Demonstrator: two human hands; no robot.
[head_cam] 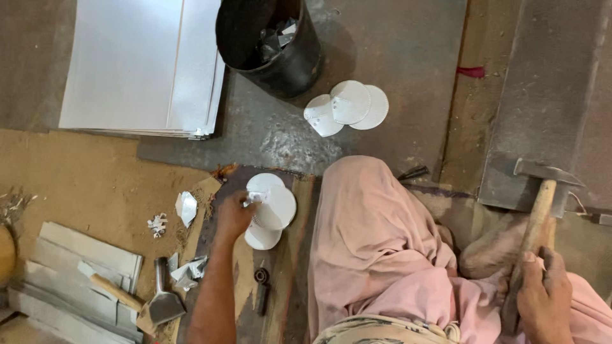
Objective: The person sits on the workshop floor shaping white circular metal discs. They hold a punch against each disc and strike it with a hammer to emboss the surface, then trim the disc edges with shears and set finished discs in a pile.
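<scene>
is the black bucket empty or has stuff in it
Not empty: the black bucket stands upright, and pale metal scraps show inside it. How full, cannot tell.

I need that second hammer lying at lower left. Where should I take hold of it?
Take the spare hammer by its wooden handle, coming from above on the upper-left side: the handle lies flat and exposed on the grey strips, while the metal head sits low by scraps.

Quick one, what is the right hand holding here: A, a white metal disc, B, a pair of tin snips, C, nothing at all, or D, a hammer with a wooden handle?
D: the right hand grips the wooden handle of a hammer whose metal head is raised, while the left hand rests on the white discs on the floor.
</scene>
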